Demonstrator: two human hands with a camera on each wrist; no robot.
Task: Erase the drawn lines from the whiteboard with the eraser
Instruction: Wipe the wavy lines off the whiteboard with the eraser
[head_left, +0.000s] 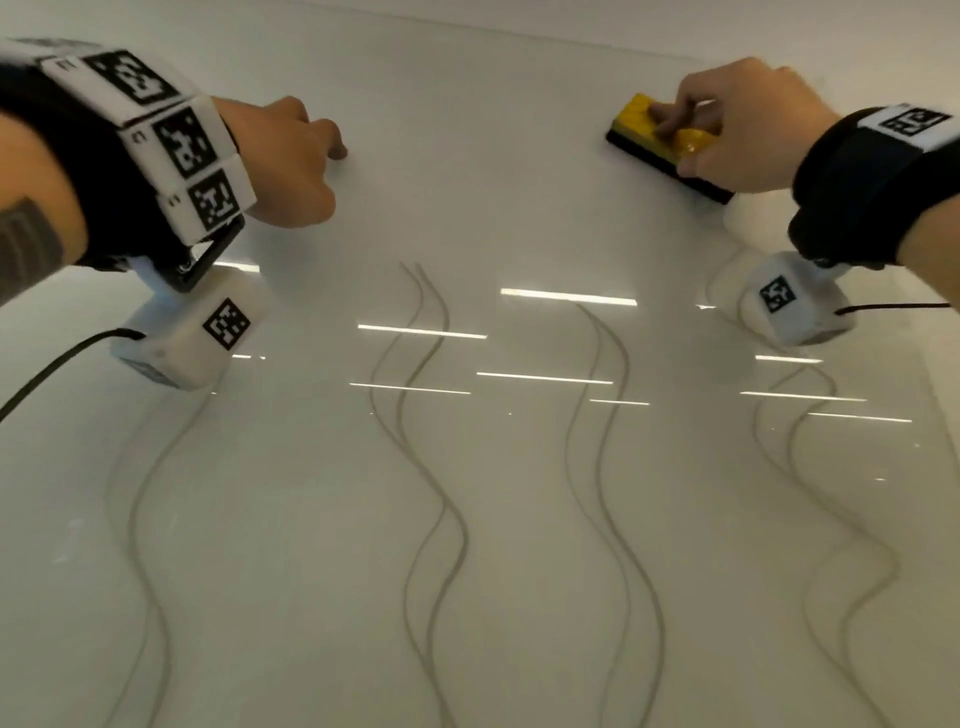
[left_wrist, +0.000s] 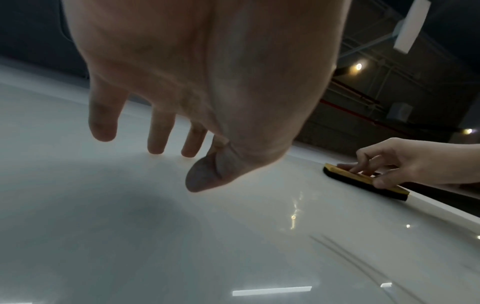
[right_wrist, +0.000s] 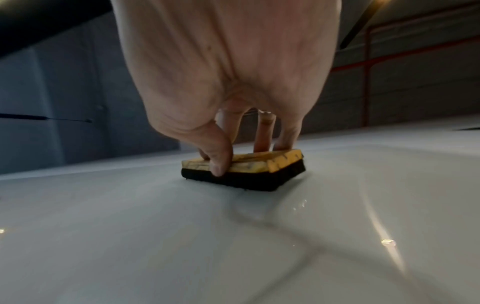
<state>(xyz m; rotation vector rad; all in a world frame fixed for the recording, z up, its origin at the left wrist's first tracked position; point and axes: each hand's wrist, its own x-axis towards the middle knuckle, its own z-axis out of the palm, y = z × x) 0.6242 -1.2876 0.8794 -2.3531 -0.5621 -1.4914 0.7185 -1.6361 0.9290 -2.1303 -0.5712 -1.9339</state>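
Note:
The whiteboard (head_left: 519, 208) lies flat and carries several pairs of wavy grey lines (head_left: 431, 467) running from the middle towards me. A yellow eraser (head_left: 636, 122) with a black felt base sits flat on the board at the far right, beyond the top of the rightmost line. My right hand (head_left: 678, 140) grips it, thumb (right_wrist: 219, 162) on the near side and fingers on top. The eraser (right_wrist: 259, 164) touches the board just past a drawn line (right_wrist: 298, 232). My left hand (head_left: 291, 156) is at the far left, its fingertips (left_wrist: 155, 147) on or just above bare board, holding nothing.
The wrist camera housings (head_left: 192, 338) (head_left: 795, 306) hang low over the board, each with a black cable. The board's far edge (head_left: 519, 39) runs just beyond both hands, and its right edge (left_wrist: 441, 209) lies close to the eraser (left_wrist: 345, 174). Ceiling lights reflect as bright bars.

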